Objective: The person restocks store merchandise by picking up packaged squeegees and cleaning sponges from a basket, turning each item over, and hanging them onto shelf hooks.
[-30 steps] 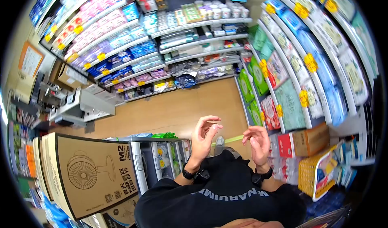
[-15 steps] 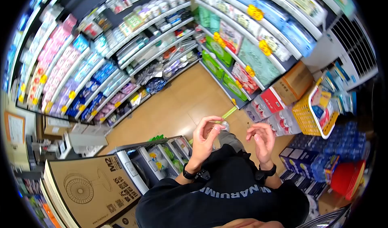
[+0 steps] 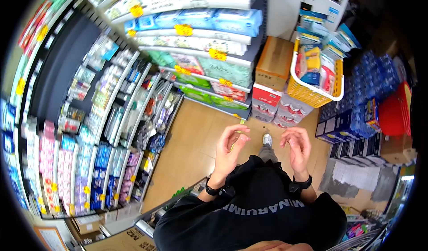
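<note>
My left hand (image 3: 228,149) is raised in front of my black shirt (image 3: 249,202), its fingers curved and apart with nothing between them. Level with it on the other side, my right hand (image 3: 298,149) is also up, fingers loosely bent and empty. The two hands do not touch each other or any goods. Between and beyond them a white shoe (image 3: 267,139) shows on the tan floor (image 3: 196,139). A yellow basket (image 3: 307,93) of packaged goods stands beyond my right hand, on wrapped bottle packs (image 3: 290,113).
Shelves of tissue packs (image 3: 232,21) rise ahead, beside a cardboard box (image 3: 273,59). Shelves of small packaged goods (image 3: 102,162) line the left. Blue bottle packs (image 3: 370,81) and a red container (image 3: 395,110) stand right. A fan carton (image 3: 120,242) is at the lower left.
The view has swung to the right, bringing the basket and tissue shelves toward the middle and the fan carton mostly out of sight. Both hands keep nearly the same raised, empty pose.
</note>
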Tool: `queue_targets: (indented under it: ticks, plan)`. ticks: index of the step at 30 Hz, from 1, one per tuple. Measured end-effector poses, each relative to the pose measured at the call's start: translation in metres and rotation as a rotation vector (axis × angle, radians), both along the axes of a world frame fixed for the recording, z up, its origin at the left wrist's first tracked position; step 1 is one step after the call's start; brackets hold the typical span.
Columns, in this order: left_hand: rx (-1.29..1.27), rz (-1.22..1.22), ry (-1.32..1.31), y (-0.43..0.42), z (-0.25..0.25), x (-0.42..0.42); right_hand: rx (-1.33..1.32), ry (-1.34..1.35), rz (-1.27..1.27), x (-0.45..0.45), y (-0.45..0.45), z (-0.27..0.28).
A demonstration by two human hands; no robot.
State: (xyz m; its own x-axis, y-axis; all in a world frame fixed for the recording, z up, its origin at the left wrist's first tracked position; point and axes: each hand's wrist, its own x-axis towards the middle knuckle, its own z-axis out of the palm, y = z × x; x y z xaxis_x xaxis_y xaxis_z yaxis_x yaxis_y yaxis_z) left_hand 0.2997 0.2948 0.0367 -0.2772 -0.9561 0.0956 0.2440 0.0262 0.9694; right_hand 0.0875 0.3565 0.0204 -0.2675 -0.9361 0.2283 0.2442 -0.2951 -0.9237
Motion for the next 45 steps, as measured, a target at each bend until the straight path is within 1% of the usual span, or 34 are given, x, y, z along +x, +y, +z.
queue_targets:
  ticks: [2,6,8,10,12,14,16,18,19,20,21,22,24,26,29,30,32,33,35,36,38,42,45]
  plan:
    - [-0.01,-0.065,-0.021,-0.017,0.0,-0.028,-0.012,0.022,-0.084,-0.025,-0.005,-0.001]
    - [-0.043,-0.198,-0.076,-0.051,0.001,-0.09,-0.033,0.034,-0.166,-0.082,-0.021,-0.004]
    - [-0.062,-0.241,-0.104,-0.065,0.003,-0.117,0.021,0.105,-0.241,-0.11,-0.032,-0.004]
    - [-0.105,-0.288,-0.06,-0.079,0.003,-0.142,0.049,0.127,-0.265,-0.139,-0.044,-0.008]
    - [-0.106,-0.331,-0.078,-0.095,0.002,-0.169,0.101,0.236,-0.349,-0.167,-0.054,-0.016]
    - [-0.103,-0.371,-0.095,-0.108,0.0,-0.194,0.134,0.22,-0.393,-0.194,-0.063,-0.022]
    - [-0.14,-0.444,-0.113,-0.118,-0.001,-0.221,0.308,0.551,-0.534,-0.219,-0.071,-0.023]
    - [-0.167,-0.508,-0.128,-0.129,-0.002,-0.247,0.361,0.529,-0.583,-0.241,-0.08,-0.027]
    - [-0.162,-0.523,-0.187,-0.131,0.0,-0.259,0.409,0.594,-0.593,-0.249,-0.085,-0.025]
    - [-0.155,-0.537,-0.247,-0.133,0.002,-0.272,0.458,0.66,-0.601,-0.258,-0.089,-0.024]
    - [-0.153,-0.566,-0.281,-0.137,0.0,-0.283,0.473,0.669,-0.597,-0.268,-0.093,-0.027]
    - [-0.152,-0.573,-0.283,-0.141,-0.006,-0.295,0.478,0.665,-0.602,-0.276,-0.099,-0.032]
    - [-0.204,-0.577,-0.316,-0.147,-0.021,-0.314,0.509,0.818,-0.64,-0.287,-0.111,-0.046]
    - [-0.191,-0.608,-0.321,-0.152,-0.031,-0.327,0.497,0.846,-0.639,-0.293,-0.122,-0.054]
    - [-0.121,-0.641,-0.362,-0.157,-0.041,-0.34,0.566,1.004,-0.598,-0.296,-0.137,-0.056]
    - [-0.121,-0.64,-0.366,-0.158,-0.041,-0.343,0.565,1.0,-0.597,-0.299,-0.14,-0.059]
    - [-0.084,-0.632,-0.381,-0.159,-0.042,-0.348,0.642,1.051,-0.472,-0.305,-0.146,-0.07]
    - [-0.084,-0.63,-0.385,-0.161,-0.043,-0.35,0.641,1.048,-0.47,-0.306,-0.149,-0.074]
    - [-0.167,-0.596,-0.426,-0.163,-0.046,-0.352,0.632,1.173,-0.519,-0.306,-0.151,-0.08]
    - [-0.164,-0.595,-0.428,-0.163,-0.047,-0.353,0.633,1.171,-0.516,-0.307,-0.152,-0.079]
    - [-0.144,-0.574,-0.428,-0.164,-0.049,-0.353,0.751,1.134,-0.417,-0.307,-0.156,-0.074]
    - [-0.131,-0.558,-0.453,-0.166,-0.056,-0.351,0.751,1.108,-0.389,-0.307,-0.16,-0.08]
    - [-0.128,-0.55,-0.434,-0.166,-0.058,-0.351,0.736,1.107,-0.431,-0.307,-0.16,-0.081]
